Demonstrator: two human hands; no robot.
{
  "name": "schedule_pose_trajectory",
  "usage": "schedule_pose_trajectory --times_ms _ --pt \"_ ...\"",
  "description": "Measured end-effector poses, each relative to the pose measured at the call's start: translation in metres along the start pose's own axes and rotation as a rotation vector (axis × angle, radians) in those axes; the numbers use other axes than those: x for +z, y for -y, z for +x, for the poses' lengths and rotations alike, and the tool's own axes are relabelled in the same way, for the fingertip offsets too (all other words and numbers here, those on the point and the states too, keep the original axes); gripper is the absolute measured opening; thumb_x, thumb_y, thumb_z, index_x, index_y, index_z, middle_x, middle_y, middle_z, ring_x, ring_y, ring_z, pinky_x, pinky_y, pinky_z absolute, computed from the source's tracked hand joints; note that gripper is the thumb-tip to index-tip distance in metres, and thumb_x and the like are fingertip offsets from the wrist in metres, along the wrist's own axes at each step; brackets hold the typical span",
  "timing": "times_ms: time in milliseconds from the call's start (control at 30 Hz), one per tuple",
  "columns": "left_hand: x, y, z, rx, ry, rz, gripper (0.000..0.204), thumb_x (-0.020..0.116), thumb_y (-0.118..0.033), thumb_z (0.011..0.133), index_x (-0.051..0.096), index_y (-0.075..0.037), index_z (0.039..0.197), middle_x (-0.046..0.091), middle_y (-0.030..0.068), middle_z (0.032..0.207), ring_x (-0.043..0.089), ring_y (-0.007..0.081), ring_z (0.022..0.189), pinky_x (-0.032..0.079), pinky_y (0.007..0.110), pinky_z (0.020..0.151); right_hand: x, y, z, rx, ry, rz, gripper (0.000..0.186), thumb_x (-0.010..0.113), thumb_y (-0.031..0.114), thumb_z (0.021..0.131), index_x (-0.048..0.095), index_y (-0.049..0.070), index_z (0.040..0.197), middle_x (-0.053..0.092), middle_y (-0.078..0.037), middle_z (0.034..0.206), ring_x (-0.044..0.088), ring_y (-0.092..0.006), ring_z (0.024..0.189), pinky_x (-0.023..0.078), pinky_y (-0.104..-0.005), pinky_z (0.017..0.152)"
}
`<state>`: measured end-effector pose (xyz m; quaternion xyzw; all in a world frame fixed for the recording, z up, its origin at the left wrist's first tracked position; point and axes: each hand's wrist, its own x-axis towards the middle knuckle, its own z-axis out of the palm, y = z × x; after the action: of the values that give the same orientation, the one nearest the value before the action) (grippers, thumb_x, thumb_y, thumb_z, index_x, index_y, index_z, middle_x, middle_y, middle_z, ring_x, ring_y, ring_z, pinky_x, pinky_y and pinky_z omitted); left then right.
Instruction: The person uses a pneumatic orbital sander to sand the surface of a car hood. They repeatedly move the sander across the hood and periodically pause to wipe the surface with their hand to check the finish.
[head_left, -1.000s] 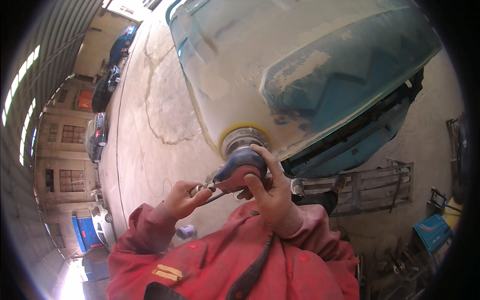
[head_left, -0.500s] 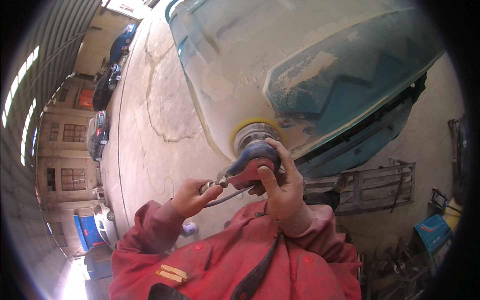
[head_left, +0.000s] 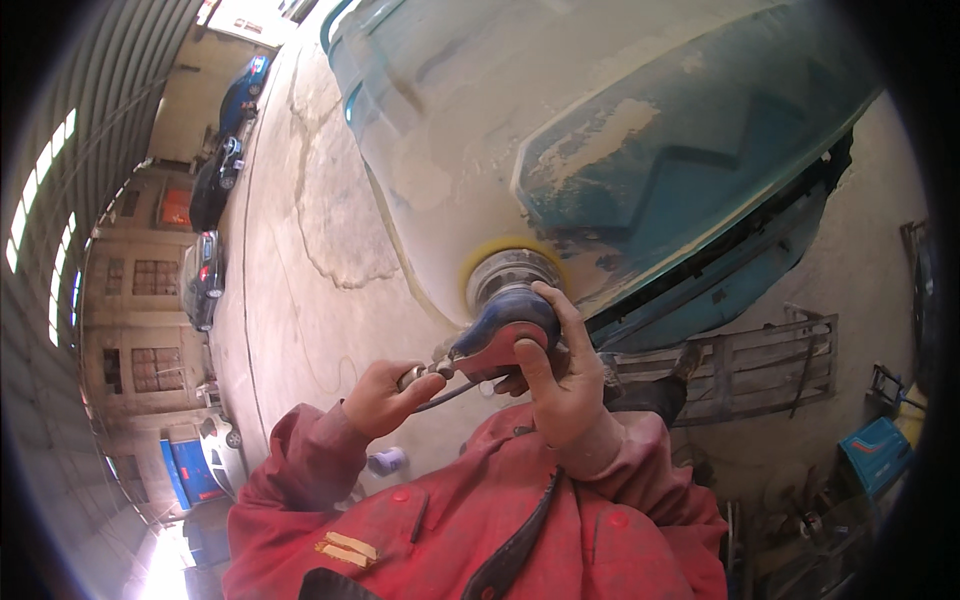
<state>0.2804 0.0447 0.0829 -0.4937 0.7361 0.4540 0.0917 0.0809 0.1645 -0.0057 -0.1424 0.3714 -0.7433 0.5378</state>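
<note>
A blue and red orbital sander (head_left: 508, 325) presses its yellow-edged round pad (head_left: 484, 262) against the lower left corner of a large teal panel (head_left: 440, 150), which is dusty and patched with pale filler. My right hand (head_left: 567, 375) is wrapped round the sander's body, thumb on its red side and fingers over the top. At the tool's rear, my left hand (head_left: 388, 395) is closed on the metal air hose fitting (head_left: 424, 374). A dark hose (head_left: 448, 397) runs from there beneath the sander.
A slatted wooden pallet (head_left: 740, 370) lies on the floor right of the panel, with a dark-shod foot (head_left: 686, 362) beside it. A teal box (head_left: 872, 455) stands at far right. A pale bucket (head_left: 386, 461) sits near my left sleeve. Several parked cars (head_left: 202, 280) line the left wall.
My view has shifted slightly, so the panel sits a little further left and up. Both hands keep their grips, and the sander stays against the panel's corner.
</note>
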Motion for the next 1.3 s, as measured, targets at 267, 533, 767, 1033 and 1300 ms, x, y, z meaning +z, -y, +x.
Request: schedule_pose_trajectory --times_ms 267,533,767,1033,1300 --pt "-0.014 -0.016 0.006 -0.040 0.005 0.191 0.047 0.070 -0.041 0.101 0.064 0.001 0.079 0.040 0.0021 0.061 0.036 0.0104 0.063 0.036 0.035 0.054 -0.006 -0.009 -0.004 -0.036 0.021 0.064 0.062 0.062 0.022 0.107 0.030 0.007 0.158 0.069 -0.013 0.112 0.071 -0.0146 0.071 0.057 -0.0230 0.060" --pt "-0.014 -0.054 0.026 -0.045 0.050 0.321 0.048 0.072 -0.040 0.101 0.063 0.001 0.077 0.038 0.0026 0.060 0.034 0.0108 0.061 0.035 0.036 0.053 -0.019 -0.002 -0.002 -0.027 -0.040 0.236 0.060 0.061 0.008 0.105 0.033 0.011 0.158 0.069 -0.010 0.104 0.065 -0.0108 0.073 0.053 -0.0228 0.062" --pt "-0.026 -0.063 0.019 -0.052 0.072 0.387 0.047 0.072 -0.038 0.101 0.063 0.002 0.077 0.039 0.0016 0.059 0.034 0.0102 0.061 0.035 0.036 0.053 -0.014 0.003 -0.004 -0.032 -0.068 0.287 0.060 0.063 0.009 0.104 0.035 0.011 0.157 0.068 -0.011 0.105 0.066 -0.0114 0.075 0.055 -0.0238 0.064" --pt "-0.024 -0.054 0.006 -0.094 0.048 0.322 0.043 0.072 -0.035 0.100 0.064 0.002 0.079 0.040 0.0028 0.059 0.036 0.0097 0.062 0.037 0.035 0.054 -0.010 -0.004 -0.008 0.004 -0.018 0.270 0.060 0.066 0.008 0.103 0.037 0.011 0.156 0.067 -0.010 0.106 0.066 -0.0107 0.076 0.057 -0.0241 0.065" --pt "-0.024 -0.076 0.022 -0.016 0.025 0.525 0.043 0.074 -0.036 0.099 0.064 0.001 0.079 0.044 0.0095 0.057 0.037 0.0163 0.055 0.039 0.037 0.053 -0.016 -0.001 -0.003 -0.105 -0.075 0.271 0.061 0.066 0.007 0.103 0.036 0.010 0.157 0.067 -0.011 0.104 0.066 -0.0114 0.078 0.056 -0.0243 0.064"
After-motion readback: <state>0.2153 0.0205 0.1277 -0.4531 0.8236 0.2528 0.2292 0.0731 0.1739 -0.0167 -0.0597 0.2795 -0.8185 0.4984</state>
